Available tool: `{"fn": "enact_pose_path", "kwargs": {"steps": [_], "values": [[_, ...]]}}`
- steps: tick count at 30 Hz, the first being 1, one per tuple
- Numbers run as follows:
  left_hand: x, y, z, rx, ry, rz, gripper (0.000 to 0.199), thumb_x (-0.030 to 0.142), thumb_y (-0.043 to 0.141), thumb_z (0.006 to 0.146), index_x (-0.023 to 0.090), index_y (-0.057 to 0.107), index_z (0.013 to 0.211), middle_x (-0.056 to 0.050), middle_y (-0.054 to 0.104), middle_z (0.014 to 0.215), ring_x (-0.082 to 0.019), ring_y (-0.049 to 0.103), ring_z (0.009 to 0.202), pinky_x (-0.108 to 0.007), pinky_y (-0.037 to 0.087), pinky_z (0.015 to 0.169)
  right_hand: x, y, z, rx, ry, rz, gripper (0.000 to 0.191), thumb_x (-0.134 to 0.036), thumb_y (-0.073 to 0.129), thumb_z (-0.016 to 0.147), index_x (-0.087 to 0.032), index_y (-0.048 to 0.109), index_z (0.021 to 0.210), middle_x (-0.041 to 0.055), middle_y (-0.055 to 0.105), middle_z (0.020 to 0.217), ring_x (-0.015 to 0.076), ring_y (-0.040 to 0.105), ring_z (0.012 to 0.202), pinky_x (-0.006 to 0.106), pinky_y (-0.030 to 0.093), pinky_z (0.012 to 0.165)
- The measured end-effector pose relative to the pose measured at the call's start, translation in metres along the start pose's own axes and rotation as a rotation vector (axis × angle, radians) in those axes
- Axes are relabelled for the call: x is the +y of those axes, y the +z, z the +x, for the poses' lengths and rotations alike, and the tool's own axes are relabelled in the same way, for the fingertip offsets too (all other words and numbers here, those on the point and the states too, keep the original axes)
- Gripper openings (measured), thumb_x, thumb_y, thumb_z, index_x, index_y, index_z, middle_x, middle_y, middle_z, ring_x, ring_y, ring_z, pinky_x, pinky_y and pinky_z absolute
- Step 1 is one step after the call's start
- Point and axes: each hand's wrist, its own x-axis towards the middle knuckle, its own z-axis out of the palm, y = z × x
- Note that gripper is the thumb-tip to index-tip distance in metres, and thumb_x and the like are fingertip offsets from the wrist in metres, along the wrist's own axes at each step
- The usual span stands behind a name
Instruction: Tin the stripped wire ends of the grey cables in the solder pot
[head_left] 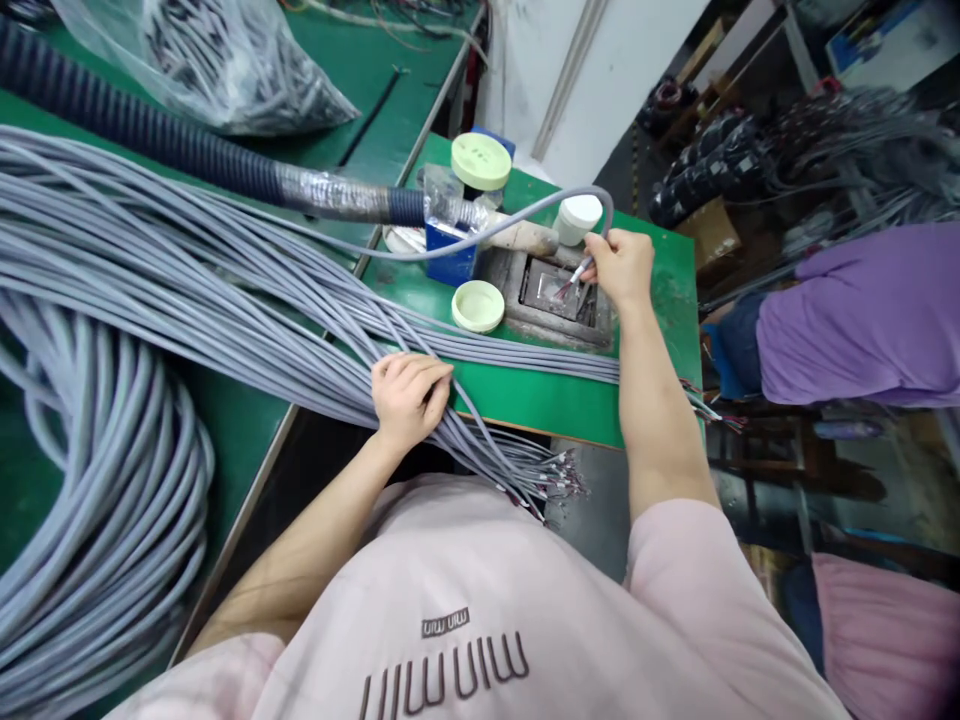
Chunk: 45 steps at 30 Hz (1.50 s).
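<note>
My right hand [621, 268] pinches one grey cable [517, 215] close to its end, its stripped wire tips pointing down at the shiny surface of a small metal pot [559, 290]. That cable arches up from the bundle on the left. My left hand [409, 398] rests with curled fingers on a bundle of grey cables [277, 345] at the table's front edge. Bare wire ends [559, 475] of the bundle hang below the edge, near my shirt. More cables run between my hands across the green table [562, 408].
A ribbed hose [202, 150] ends at a nozzle beside the pot. Around it are a yellow-lidded jar [481, 162], a white-lidded jar [579, 215], an open round container [478, 306] and a blue box [450, 258]. Coiled cables [112, 480] lie left. A person in purple [862, 315] is at right.
</note>
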Motion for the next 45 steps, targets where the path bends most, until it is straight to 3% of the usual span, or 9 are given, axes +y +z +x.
{"fn": "enact_pose_path", "kwargs": {"steps": [10,23,29,33,36,38,40,43,45], "values": [[-0.001,0.001,-0.001,0.024,0.030,-0.011,0.014,0.020,0.062,0.081,0.025,0.066,0.092,-0.001,0.074,0.085,-0.019,0.066,0.086,-0.040,0.038,0.088,0.029,0.014,0.006,0.000,0.048,-0.022,0.060,-0.069,0.044,0.081,-0.015,0.059,0.060,0.0009,0.062,0.055,0.0186,0.071,0.060,0.038,0.059,0.070],[-0.002,0.002,-0.001,0.026,0.034,0.009,0.014,0.020,0.062,0.080,0.026,0.067,0.092,-0.001,0.074,0.085,-0.020,0.067,0.086,-0.040,0.040,0.087,0.034,0.023,0.006,0.001,0.069,-0.019,0.059,-0.069,0.045,0.081,-0.017,0.057,0.058,-0.0010,0.058,0.050,0.0184,0.069,0.056,0.038,0.059,0.067],[0.001,-0.004,0.000,0.079,0.000,-0.141,0.009,0.021,0.063,0.080,0.025,0.067,0.087,-0.001,0.073,0.081,-0.019,0.068,0.083,-0.040,0.046,0.084,-0.020,-0.016,-0.022,0.011,0.014,-0.032,0.050,-0.060,0.046,0.088,-0.018,0.064,0.067,0.0019,0.062,0.055,0.0212,0.070,0.062,0.039,0.058,0.068],[0.009,-0.030,0.003,0.278,-0.200,-0.330,0.008,0.028,0.059,0.084,0.023,0.065,0.083,-0.001,0.068,0.073,-0.017,0.064,0.070,-0.037,0.051,0.068,-0.081,-0.050,-0.080,-0.041,-0.155,-0.071,0.030,-0.044,0.049,0.092,-0.025,0.070,0.084,0.0048,0.073,0.080,0.0232,0.072,0.081,0.040,0.059,0.077],[0.024,-0.059,0.011,0.371,-0.172,-0.373,0.007,0.029,0.060,0.084,0.025,0.066,0.086,0.000,0.067,0.073,-0.017,0.063,0.068,-0.037,0.051,0.066,-0.112,-0.057,-0.133,-0.151,-0.329,-0.030,0.019,-0.036,0.055,0.089,-0.034,0.072,0.097,0.0043,0.074,0.100,0.0229,0.070,0.097,0.040,0.058,0.086],[0.037,-0.074,0.018,0.268,-0.179,-0.463,0.009,0.026,0.061,0.085,0.027,0.069,0.090,0.001,0.068,0.073,-0.017,0.063,0.069,-0.036,0.051,0.066,-0.123,-0.052,-0.164,-0.221,-0.359,-0.019,0.019,-0.035,0.060,0.086,-0.039,0.071,0.101,0.0031,0.073,0.107,0.0222,0.069,0.101,0.041,0.059,0.086],[0.049,-0.081,0.025,0.018,-0.247,-0.599,0.011,0.025,0.060,0.087,0.026,0.071,0.090,0.000,0.070,0.073,-0.015,0.063,0.068,-0.033,0.051,0.065,-0.129,-0.045,-0.187,-0.259,-0.391,0.018,0.023,-0.033,0.062,0.084,-0.042,0.070,0.104,0.0022,0.072,0.110,0.0219,0.068,0.105,0.042,0.061,0.086],[0.061,-0.076,0.029,-0.385,-0.386,-0.764,0.025,0.034,0.055,0.090,0.021,0.073,0.076,-0.003,0.071,0.075,-0.015,0.064,0.070,-0.029,0.051,0.066,-0.134,-0.034,-0.210,-0.244,-0.459,0.117,0.032,-0.026,0.065,0.081,-0.042,0.069,0.108,0.0031,0.072,0.111,0.0234,0.067,0.108,0.046,0.061,0.087],[0.065,-0.066,0.028,-0.560,-0.458,-0.858,0.037,0.043,0.053,0.090,0.019,0.071,0.069,-0.005,0.072,0.077,-0.016,0.065,0.073,-0.029,0.051,0.069,-0.137,-0.029,-0.218,-0.237,-0.480,0.151,0.036,-0.023,0.065,0.079,-0.043,0.068,0.109,0.0032,0.072,0.111,0.0245,0.067,0.108,0.048,0.061,0.088]]}}
